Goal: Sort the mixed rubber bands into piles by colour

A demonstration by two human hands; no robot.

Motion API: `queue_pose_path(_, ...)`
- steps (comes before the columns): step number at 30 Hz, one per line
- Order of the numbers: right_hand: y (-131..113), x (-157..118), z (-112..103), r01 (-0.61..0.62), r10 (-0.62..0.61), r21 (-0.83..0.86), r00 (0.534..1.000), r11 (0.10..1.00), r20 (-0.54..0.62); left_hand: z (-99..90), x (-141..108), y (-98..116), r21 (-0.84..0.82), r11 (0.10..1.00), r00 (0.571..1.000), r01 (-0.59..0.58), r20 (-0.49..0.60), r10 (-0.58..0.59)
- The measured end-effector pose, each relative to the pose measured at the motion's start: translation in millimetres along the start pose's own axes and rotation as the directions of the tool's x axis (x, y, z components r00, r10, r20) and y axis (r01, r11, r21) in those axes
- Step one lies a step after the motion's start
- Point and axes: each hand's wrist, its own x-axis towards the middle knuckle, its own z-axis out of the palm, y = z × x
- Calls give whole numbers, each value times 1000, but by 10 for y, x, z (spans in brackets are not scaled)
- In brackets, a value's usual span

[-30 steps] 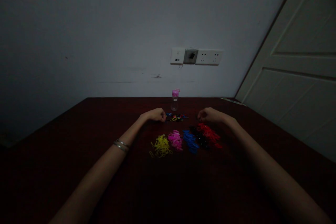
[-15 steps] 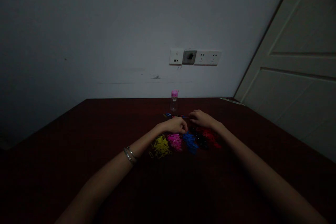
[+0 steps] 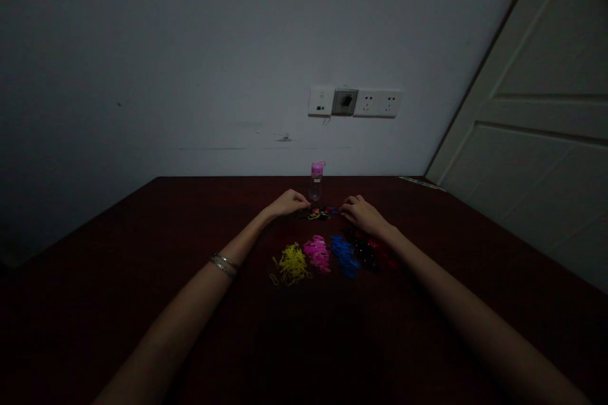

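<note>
A small mixed pile of coloured clips (image 3: 320,212) lies between my hands. My left hand (image 3: 291,202) is at its left edge, fingers pinched together; what they hold is too small to make out. At the pile's right edge my right hand (image 3: 360,211) has its fingers bent and closed, and their tips are too dark to read. Nearer me are sorted heaps: yellow (image 3: 292,264), pink (image 3: 317,254), blue (image 3: 344,256), black (image 3: 365,252) and red (image 3: 386,254), the red one partly behind my right forearm.
Behind the mixed pile stands a clear bottle with a pink cap (image 3: 316,182). The dark red table (image 3: 228,196) meets a wall with a row of sockets (image 3: 354,102). A panelled door (image 3: 536,114) rises at the right.
My left hand has moved from above the blue and pink heaps to the back left, beside the mixed pile, uncovering that pile. My right hand has barely moved.
</note>
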Motion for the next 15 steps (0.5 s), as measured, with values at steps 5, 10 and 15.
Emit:
queue_pose_path(5,-57,-5,-5,-15,12,-75,999,997,-32,-210,-32,-149,-39,996,988,81,-128,-86)
queue_pose_path(10,-55,-1,-41,-39,38,-101,999,994,-12,-230,-39,-200,-21,994,983,110,-147,-111)
queue_pose_path(15,119,-5,-164,-39,39,-17,999,999,-10,-175,-11,-228,24,996,991,87,-101,-84)
